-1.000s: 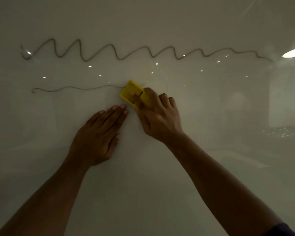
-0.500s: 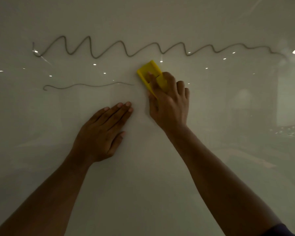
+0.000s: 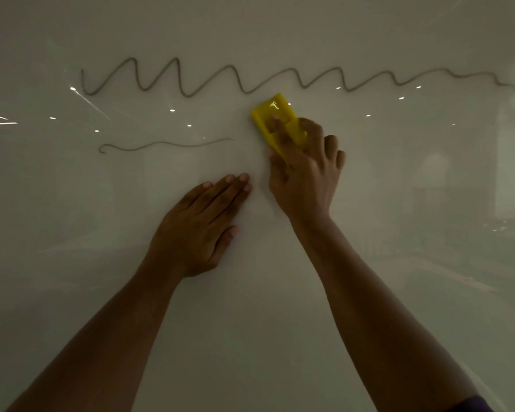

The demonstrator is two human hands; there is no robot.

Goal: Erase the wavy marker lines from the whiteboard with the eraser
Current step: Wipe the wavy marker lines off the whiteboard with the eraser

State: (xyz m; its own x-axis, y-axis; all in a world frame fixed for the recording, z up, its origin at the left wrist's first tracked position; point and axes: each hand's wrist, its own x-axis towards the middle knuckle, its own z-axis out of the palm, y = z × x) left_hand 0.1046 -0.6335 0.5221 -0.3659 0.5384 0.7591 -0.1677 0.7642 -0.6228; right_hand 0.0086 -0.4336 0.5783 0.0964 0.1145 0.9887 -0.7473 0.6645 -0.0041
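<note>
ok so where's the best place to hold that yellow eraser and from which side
Grip the yellow eraser across its two long side edges, coming from its lower end, as the right hand does now. It lies flat on the whiteboard and is long and narrow, so the thumb on one edge and fingers over the back likely give even pressure.

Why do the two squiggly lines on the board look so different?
The top wavy line is thick, with tall bumps, and runs nearly across the whole whiteboard. The lower line is thin, almost flat and much shorter, stopping left of the yellow eraser held by the right hand. Both are dark marker lines, not yet wiped.
</note>
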